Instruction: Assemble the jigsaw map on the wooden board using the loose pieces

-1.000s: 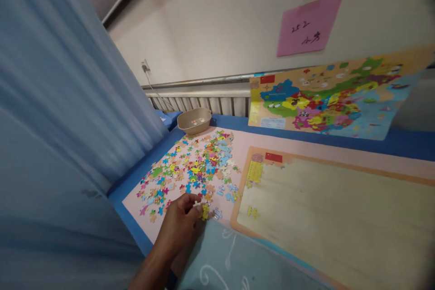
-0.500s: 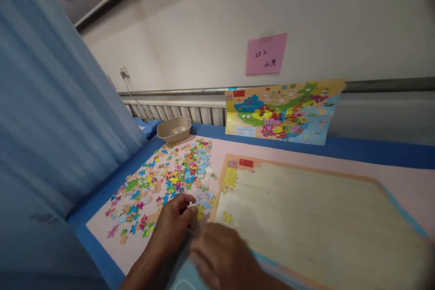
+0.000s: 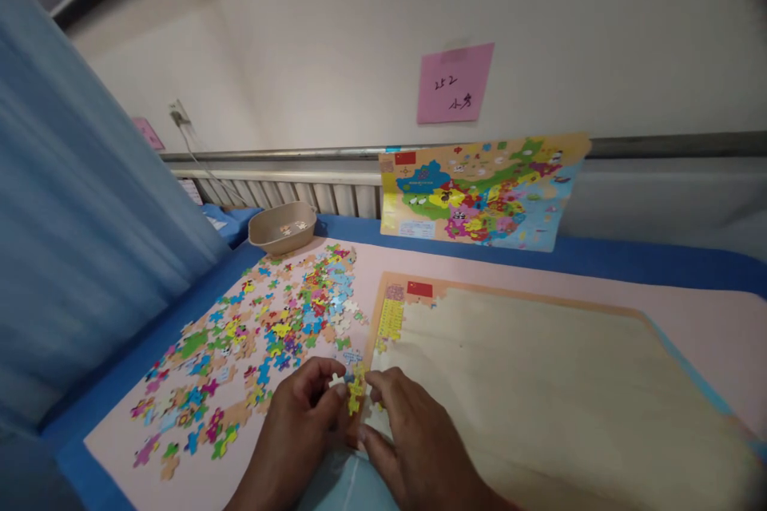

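My left hand [image 3: 303, 415] pinches a small pale jigsaw piece [image 3: 336, 379] between thumb and fingertips, just left of the puzzle board [image 3: 539, 383]. My right hand [image 3: 416, 435] is over the board's lower left corner, thumb and fingers apart, with nothing visible in its grasp. Between the two hands lie yellow jigsaw pieces [image 3: 355, 393] beside the board's orange rim. Several fitted pieces line the board's upper left, among them a red flag piece [image 3: 419, 288] and a yellow printed strip [image 3: 391, 318].
Many loose jigsaw pieces [image 3: 288, 327] spread over the pink sheet [image 3: 113, 447] at left. A beige basket [image 3: 281, 231] with a few pieces stands behind them. The printed map [image 3: 479, 200] leans at the back under a pink note [image 3: 455, 84]. A blue curtain [image 3: 89, 176] hangs at left.
My right hand has drawn up and rightward from beside my left hand to the board's corner, its fingers now spread. My left hand keeps the pale piece. The view has shifted rightward.
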The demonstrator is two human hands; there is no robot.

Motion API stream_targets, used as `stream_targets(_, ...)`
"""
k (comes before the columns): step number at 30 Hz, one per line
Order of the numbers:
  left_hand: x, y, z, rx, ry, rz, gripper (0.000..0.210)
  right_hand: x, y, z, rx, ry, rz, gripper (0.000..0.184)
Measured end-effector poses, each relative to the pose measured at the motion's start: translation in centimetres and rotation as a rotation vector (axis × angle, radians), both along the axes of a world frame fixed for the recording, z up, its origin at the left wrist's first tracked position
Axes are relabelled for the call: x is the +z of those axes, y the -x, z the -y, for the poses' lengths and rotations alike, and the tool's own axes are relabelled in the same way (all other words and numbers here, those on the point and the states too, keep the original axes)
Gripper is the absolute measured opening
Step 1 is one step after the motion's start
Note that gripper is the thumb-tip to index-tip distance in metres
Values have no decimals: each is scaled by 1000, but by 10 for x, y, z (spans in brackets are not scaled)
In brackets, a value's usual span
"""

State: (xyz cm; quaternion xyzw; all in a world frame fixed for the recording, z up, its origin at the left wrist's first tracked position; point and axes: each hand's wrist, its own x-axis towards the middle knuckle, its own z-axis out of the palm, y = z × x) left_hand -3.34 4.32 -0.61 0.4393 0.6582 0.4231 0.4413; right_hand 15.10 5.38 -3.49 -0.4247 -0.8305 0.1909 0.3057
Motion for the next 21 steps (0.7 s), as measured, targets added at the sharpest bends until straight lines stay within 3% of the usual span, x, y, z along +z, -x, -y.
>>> stream_targets(2,-2,5,1,14,-21,-55,38,2,-1,0,21,-83,29,37)
stream_targets(5,-4,19,3,17,-49,-175,36,-7,12,8,153,-329,59,7)
stream_targets(7,-5,28,3,-2,-40,-244,35,-21,31,19,263,-502,19,12)
stream_targets(9,-4,31,3,-47,-26,-303,31,-38,52,33,339,-570,-85,23)
stream_targets(10,-3,31,2,-75,-21,-325,28,-46,60,40,347,-585,-146,28)
stream_targets(14,3,22,-2,-158,30,-369,24,-62,73,55,424,-554,-44,31)
stream_targets(18,6,18,-2,-187,86,-329,25,-61,69,53,412,-555,-103,31)
stream_targets(21,3,23,1,-146,42,-329,26,-59,70,53,398,-528,-142,31)
